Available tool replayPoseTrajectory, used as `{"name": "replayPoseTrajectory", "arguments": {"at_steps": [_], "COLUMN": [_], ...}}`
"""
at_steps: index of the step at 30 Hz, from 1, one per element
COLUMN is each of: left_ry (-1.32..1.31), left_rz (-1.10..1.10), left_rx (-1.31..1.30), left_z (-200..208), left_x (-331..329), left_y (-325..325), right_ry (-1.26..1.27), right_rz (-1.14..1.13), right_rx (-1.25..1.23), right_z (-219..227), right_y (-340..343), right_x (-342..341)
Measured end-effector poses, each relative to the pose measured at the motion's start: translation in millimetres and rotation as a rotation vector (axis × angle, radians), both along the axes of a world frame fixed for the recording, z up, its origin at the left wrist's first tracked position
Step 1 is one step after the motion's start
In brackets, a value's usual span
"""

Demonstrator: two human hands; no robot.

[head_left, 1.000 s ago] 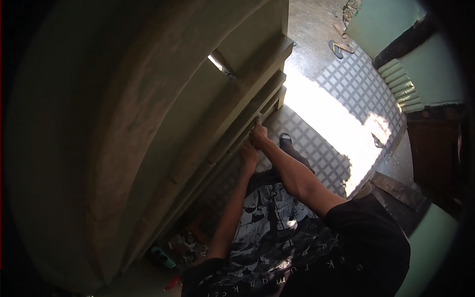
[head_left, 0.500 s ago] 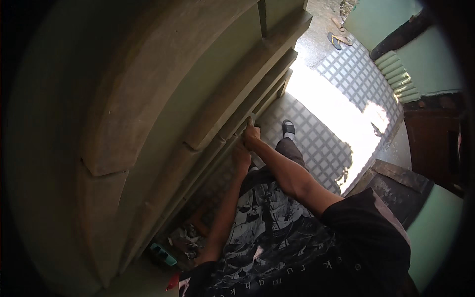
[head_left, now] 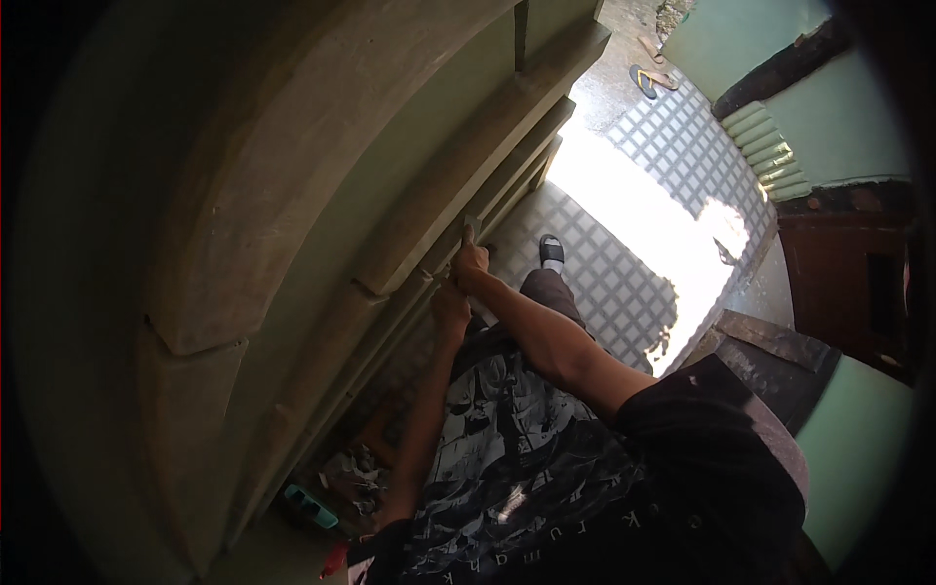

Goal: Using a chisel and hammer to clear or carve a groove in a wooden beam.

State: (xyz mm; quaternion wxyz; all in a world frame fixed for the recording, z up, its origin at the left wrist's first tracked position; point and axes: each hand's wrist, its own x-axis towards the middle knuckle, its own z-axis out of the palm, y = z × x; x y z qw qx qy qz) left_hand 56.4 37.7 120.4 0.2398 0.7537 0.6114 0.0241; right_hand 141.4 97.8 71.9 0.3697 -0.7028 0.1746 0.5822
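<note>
My right hand is closed on a small flat grey piece, its index finger stretched along it. That piece lies against one of the lower brown ledges on the wall. Just below and touching or nearly touching it, my left hand is closed; its fingers are mostly hidden, so what it holds does not show. A thin whitish bit sticks out beside the left hand, at the ledge's joint.
The green wall with several thick ledges fills the left. Below are my sandalled foot and a tiled floor with a bright sunlit patch. Flip-flops lie far off. A teal container stands at lower left, a dark board at right.
Both hands have shifted slightly left along with the small grey piece, closer in against the ledge. The whole view has also slid a little to the left.
</note>
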Motion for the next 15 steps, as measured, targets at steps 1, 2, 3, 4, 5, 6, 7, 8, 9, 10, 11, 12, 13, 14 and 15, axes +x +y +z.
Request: {"name": "replayPoseTrajectory", "arguments": {"at_steps": [1,2,3,4,5,6,7,8,9,10,11,12,13,14,15], "left_ry": [0.031,0.036,0.075,0.094,0.112,0.122,0.135,0.171,0.157,0.173,0.188,0.179,0.164,0.170,0.145], "left_rz": [-0.011,-0.026,-0.029,-0.034,-0.037,-0.042,-0.050,-0.052,-0.068,-0.077,-0.093,-0.078,-0.067,-0.062,-0.024], "left_rx": [-0.004,0.012,0.002,0.011,0.021,0.034,0.048,0.062,0.058,0.055,0.069,0.057,0.060,0.066,0.065], "left_z": [-1,0,-1,1,1,0,1,-3,-5,-11,-11,-18,-24,-23,-27], "left_x": [-1,-2,-3,-4,-5,-6,-5,-5,-5,-6,-5,-10,-17,-18,-23], "left_y": [-1,-1,-2,-3,-4,-5,-5,-7,-9,-11,-10,-15,-23,-27,-30], "right_ry": [0.040,0.050,0.051,0.037,0.052,0.051,0.082,0.052,0.038,0.051,0.048,0.060,0.049,0.030,0.022], "right_rz": [-0.046,-0.002,0.036,0.064,0.036,-0.002,-0.034,-0.010,-0.018,-0.008,-0.013,0.022,0.045,0.059,0.064], "right_rx": [0.044,0.020,0.029,0.008,0.024,0.006,0.002,0.012,0.022,0.045,0.084,0.057,0.044,0.026,0.028], "right_z": [1,4,5,9,10,12,15,14,16,15,17,15,14,16,14], "right_y": [-1,-1,-3,-2,-2,-2,-1,-4,-5,-8,-9,-13,-18,-20,-22], "right_x": [0,1,0,0,0,0,1,1,2,1,2,-2,-6,-9,-14]}}
